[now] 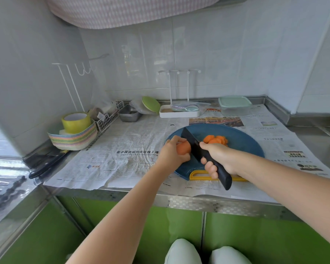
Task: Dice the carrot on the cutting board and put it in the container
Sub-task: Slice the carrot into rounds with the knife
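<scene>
A round blue cutting board (242,147) with a yellow handle lies on newspaper. My left hand (172,152) grips a stub of orange carrot (183,148) at the board's left side. My right hand (218,157) holds the black handle of a black knife (191,142), its blade standing against the cut face of the carrot. A pile of carrot slices (216,140) lies just right of the blade. A clear container with a pale green lid (234,105) stands at the back right of the counter.
Newspaper (122,153) covers the steel counter. At the left stand stacked pastel plates (74,139) with a roll of yellow tape on top, and a dark knife (48,164) lies near the edge. A wire basket, metal trays (130,113) and a white rack line the back wall.
</scene>
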A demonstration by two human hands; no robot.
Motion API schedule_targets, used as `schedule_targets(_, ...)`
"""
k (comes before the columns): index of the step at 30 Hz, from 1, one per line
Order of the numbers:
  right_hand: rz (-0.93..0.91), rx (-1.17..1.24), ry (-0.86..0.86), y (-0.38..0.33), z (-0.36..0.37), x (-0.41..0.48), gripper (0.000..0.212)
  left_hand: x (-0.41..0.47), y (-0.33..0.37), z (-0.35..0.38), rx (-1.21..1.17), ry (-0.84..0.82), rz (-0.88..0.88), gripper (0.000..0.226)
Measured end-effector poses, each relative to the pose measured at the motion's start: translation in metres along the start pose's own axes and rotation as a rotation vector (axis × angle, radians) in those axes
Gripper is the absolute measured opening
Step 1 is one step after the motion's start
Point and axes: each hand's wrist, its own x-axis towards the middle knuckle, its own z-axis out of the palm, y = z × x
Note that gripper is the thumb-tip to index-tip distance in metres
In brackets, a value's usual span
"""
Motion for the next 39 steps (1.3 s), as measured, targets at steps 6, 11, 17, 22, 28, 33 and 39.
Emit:
schedule_targets(6, 0.008, -0.018, -0.013, -0.003, -0.026, -0.008, 0.060, -0.003, -0.003, 0.000, -0.089, 0.017, -0.052, 0.042)
schedule_targets(11, -0.037, -0.020, -0.062, -0.010, -0.034, -0.013, 0.061, -0.004, -0.002, -0.001, -0.026, 0.011, -0.024, 0.034)
schedule_targets(17, -0.065, -0.065, -0.080, -0.013, -0.030, -0.023, 0.057, -0.004, -0.001, 0.002, -0.015, 0.036, 0.004, 0.033)
schedule_targets(22, -0.041, -0.091, -0.058, -0.010, -0.026, -0.027, 0.058, -0.003, 0.000, 0.003, 0.007, 0.058, -0.004, 0.033)
schedule_targets(28, -0.051, -0.081, -0.047, -0.011, -0.019, -0.030, 0.057, -0.003, 0.003, 0.003, 0.032, 0.049, -0.016, 0.031)
schedule_targets(33, -0.062, -0.101, -0.048, -0.015, -0.018, -0.033, 0.056, -0.003, 0.003, 0.003, 0.031, 0.048, -0.013, 0.032)
schedule_targets(39, -0.061, -0.124, -0.043, -0.017, -0.016, -0.035, 0.055, -0.003, 0.003, 0.002, 0.044, 0.051, -0.011, 0.033)
